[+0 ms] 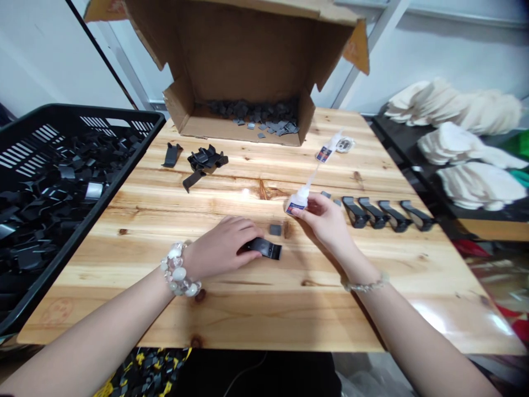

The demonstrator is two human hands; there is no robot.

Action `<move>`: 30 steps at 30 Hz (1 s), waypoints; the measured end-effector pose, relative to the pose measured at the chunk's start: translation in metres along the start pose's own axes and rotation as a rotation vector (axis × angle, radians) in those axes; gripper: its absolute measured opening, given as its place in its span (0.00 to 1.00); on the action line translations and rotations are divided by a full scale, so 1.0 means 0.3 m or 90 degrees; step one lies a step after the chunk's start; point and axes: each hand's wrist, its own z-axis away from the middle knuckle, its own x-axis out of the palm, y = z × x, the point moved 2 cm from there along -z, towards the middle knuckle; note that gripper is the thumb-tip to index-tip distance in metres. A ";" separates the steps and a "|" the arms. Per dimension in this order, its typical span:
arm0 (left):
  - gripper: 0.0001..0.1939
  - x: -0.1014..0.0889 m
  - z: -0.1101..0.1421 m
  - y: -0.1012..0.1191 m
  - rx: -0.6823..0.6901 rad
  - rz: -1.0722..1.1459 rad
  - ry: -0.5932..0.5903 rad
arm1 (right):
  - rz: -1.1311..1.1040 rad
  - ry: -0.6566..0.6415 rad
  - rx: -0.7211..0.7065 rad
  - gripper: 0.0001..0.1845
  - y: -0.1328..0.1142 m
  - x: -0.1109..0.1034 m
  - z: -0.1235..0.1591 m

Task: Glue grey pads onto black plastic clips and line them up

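My left hand (221, 246) lies curled on the wooden table (256, 298), fingers pressed on a black metal clip (268, 248) that it holds down. My right hand (324, 218) grips a small white glue bottle (298, 200) with a long thin nozzle pointing up and away. A small grey square pad (275, 229) lies on the table between the two hands, just beyond the clip.
Several black clips (387, 214) stand in a row to the right. A loose pile of clips (203, 161) lies far left of centre. An open cardboard box (243, 66) holds grey pads. A black crate (58, 182) of clips is at left; a second glue bottle (326, 151) lies beyond.
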 end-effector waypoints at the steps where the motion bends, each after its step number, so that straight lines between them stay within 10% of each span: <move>1: 0.11 0.001 0.000 0.001 -0.001 0.000 -0.004 | 0.058 -0.002 -0.014 0.18 0.004 0.000 -0.003; 8: 0.11 0.002 -0.004 0.003 0.007 0.010 -0.010 | 0.320 0.113 -0.117 0.17 -0.087 -0.038 0.047; 14: 0.12 0.005 -0.002 -0.003 0.006 0.007 0.003 | 0.355 -0.245 -0.237 0.07 -0.084 0.061 0.095; 18: 0.11 0.010 0.005 -0.004 0.012 -0.012 0.009 | 0.410 -0.297 -0.266 0.11 -0.053 0.100 0.098; 24: 0.11 0.005 0.006 0.003 0.016 -0.011 0.008 | 0.376 -0.195 -0.184 0.07 -0.067 0.063 0.097; 30: 0.16 -0.004 0.010 0.024 -0.021 0.001 0.048 | -0.031 -0.190 0.086 0.06 -0.033 0.065 0.111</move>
